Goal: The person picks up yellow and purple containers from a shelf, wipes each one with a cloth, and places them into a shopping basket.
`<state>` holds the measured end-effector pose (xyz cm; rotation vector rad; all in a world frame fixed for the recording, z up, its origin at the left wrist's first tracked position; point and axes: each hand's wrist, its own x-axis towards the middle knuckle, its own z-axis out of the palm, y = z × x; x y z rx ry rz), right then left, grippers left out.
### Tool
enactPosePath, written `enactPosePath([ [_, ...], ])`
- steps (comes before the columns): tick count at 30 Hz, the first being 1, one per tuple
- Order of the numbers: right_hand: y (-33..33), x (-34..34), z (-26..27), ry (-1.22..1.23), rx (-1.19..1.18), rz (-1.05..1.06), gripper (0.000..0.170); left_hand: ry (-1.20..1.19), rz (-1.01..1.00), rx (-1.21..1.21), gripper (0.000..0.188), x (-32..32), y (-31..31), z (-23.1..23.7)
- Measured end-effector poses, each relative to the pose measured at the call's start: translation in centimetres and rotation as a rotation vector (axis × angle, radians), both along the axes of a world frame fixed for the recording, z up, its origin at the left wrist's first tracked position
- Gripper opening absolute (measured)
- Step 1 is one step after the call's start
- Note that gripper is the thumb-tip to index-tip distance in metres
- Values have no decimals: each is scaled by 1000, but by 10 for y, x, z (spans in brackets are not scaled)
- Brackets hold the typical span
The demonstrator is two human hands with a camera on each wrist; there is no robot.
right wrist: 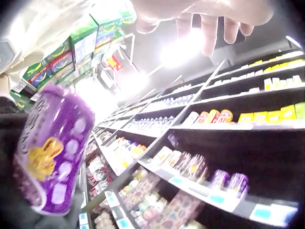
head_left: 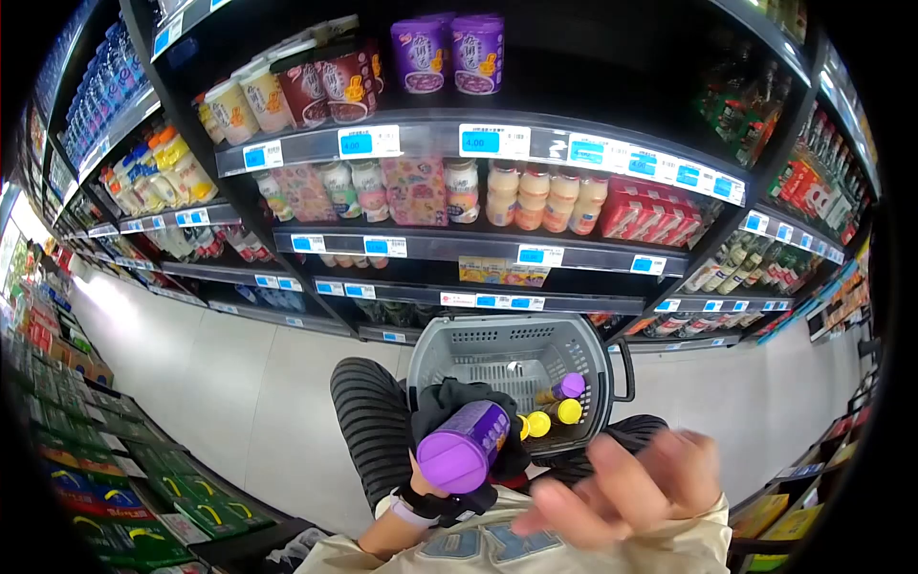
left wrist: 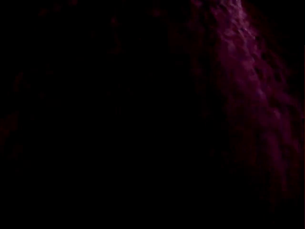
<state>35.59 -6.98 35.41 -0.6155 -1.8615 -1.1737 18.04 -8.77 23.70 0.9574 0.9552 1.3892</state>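
Observation:
A purple can (head_left: 464, 448) with a purple lid tilts toward the head camera. My left hand (head_left: 420, 478) grips it from beneath, most of its fingers hidden behind the can. To the right, my right hand (head_left: 631, 488) is raised, blurred and holding nothing, its fingers loosely bent. In the right wrist view, that hand (right wrist: 205, 14) hangs its fingers at the top, apart from the purple can (right wrist: 55, 150) at lower left. Dark cloth (head_left: 442, 402) lies beside the can, over the basket's near left part. The left wrist view is nearly black, with a purple streak.
A grey basket (head_left: 421, 359) stands between the knees, with yellow-lidded containers (head_left: 568, 411) and a purple-lidded one (head_left: 571, 386) inside. Beyond it are shelves (head_left: 402, 244) with drinks and two front purple cans (head_left: 477, 57). Green cartons (head_left: 182, 483) are stacked at left.

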Motion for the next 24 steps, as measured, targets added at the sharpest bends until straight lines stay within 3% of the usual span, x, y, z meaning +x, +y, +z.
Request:
enactPosePath([
  [1,-11,27,11,-236,6,83,44,144,-43,38,40,2,0,-5],
  [2,-21,17,20,-96,-63,100,39,-787,-91,-178,45,9,3,-16],
  [3,-27,4,24,45,-131,115,36,-786,-85,-179,45,9,3,-23],
  [5,-12,-2,29,125,91,57,41,-473,-35,-203,37,9,1,-30],
  [6,-17,0,29,126,91,58,41,-466,-10,-202,35,10,0,-30],
  [10,-28,17,33,-28,56,65,40,-664,-62,-221,32,7,1,-33],
  [12,-36,26,34,-90,83,124,41,-387,-10,-128,32,6,0,-36],
  [13,-49,28,37,-126,-48,74,44,-389,-10,-133,32,7,0,-34],
  [15,-51,36,36,-165,-192,24,48,-724,1,-268,34,9,-1,-22],
  [16,-30,34,46,-216,-60,135,48,-482,-26,-237,33,5,-4,-4],
  [18,-21,25,49,-268,94,247,48,-312,-47,-173,37,2,-3,3],
  [21,-50,-11,37,374,-552,302,44,-143,-63,-155,42,2,-5,-3],
  [22,-66,-7,66,272,-933,331,48,-64,-66,-165,44,3,-5,-8],
  [23,-69,-7,84,268,-929,325,48,9,-69,-182,45,5,-5,-13],
  [24,-69,-5,98,-72,-981,123,45,83,-69,-206,47,5,-4,-19],
])
